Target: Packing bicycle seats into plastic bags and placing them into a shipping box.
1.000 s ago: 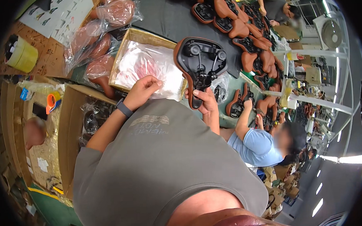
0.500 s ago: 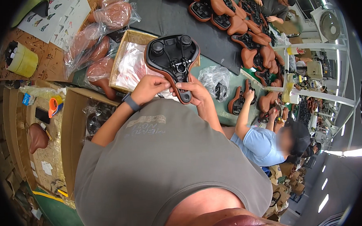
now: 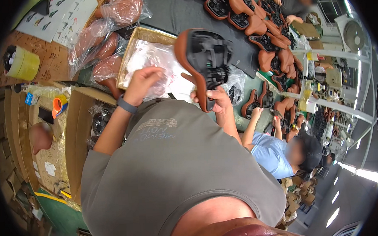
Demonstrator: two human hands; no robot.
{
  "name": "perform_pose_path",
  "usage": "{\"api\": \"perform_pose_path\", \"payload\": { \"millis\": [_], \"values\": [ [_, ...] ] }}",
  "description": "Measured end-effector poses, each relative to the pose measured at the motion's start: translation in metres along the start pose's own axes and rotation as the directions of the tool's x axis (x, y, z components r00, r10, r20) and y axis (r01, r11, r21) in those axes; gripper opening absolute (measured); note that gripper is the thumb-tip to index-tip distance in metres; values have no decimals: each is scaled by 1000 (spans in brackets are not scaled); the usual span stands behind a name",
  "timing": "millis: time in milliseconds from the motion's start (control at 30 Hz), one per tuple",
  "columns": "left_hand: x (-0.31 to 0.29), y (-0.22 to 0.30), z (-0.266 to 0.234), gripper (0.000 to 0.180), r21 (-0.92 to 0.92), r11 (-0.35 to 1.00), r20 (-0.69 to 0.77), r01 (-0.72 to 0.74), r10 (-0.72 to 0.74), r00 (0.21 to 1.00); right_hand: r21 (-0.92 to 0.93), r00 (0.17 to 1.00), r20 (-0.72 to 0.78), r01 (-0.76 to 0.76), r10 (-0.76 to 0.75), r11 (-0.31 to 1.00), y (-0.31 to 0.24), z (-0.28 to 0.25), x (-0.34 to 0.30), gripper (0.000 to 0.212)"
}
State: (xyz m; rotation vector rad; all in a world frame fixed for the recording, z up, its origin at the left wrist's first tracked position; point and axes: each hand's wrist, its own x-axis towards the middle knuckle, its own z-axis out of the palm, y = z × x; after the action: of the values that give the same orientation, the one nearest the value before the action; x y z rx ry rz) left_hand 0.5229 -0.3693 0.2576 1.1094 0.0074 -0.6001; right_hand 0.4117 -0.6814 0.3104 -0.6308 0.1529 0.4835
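Observation:
My right hand [image 3: 221, 100] is closed around the narrow nose of a brown bicycle saddle [image 3: 181, 48]. The saddle is tilted, its black underside with rails and springs turned to the right and its wide end pointing away from me. A dark band circles the wrist of my left hand [image 3: 143, 85], which is apart from the saddle. Its fingers are loosely bent and parted over a cardboard box [image 3: 124, 74], and I see nothing in them. Clear plastic bags [image 3: 146, 56] lie in that box, partly behind my left hand.
Bagged brown saddles [image 3: 106, 69] lie left of the box. Many bare saddles [image 3: 254, 24] cover the far right of the dark-topped table. A crumpled plastic bag [image 3: 237, 83] lies beyond my right hand. At right, a person in blue [image 3: 272, 152] works close by. An open carton [image 3: 81, 122] stands at left.
My left hand has let go of the saddle and moved left over the box. My right hand has turned the saddle onto its side and shifted it right.

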Motion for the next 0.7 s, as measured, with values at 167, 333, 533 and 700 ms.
{"api": "perform_pose_path", "payload": {
  "millis": [167,333,533,700],
  "values": [
    [2,-26,38,22,319,947,319,-41,-66,946,-183,975,-194,-143,107,973,0,22,31,53],
    [-13,4,-2,16,-651,759,58,15,29,998,-122,912,-367,148,-183,981,10,2,14,53],
    [-15,36,19,8,-439,846,-53,302,-360,931,-224,960,-66,250,-271,942,3,11,9,57],
    [29,59,43,26,298,900,-228,-317,389,893,-962,920,-129,-25,-370,272,0,36,34,117]
  ]
}}
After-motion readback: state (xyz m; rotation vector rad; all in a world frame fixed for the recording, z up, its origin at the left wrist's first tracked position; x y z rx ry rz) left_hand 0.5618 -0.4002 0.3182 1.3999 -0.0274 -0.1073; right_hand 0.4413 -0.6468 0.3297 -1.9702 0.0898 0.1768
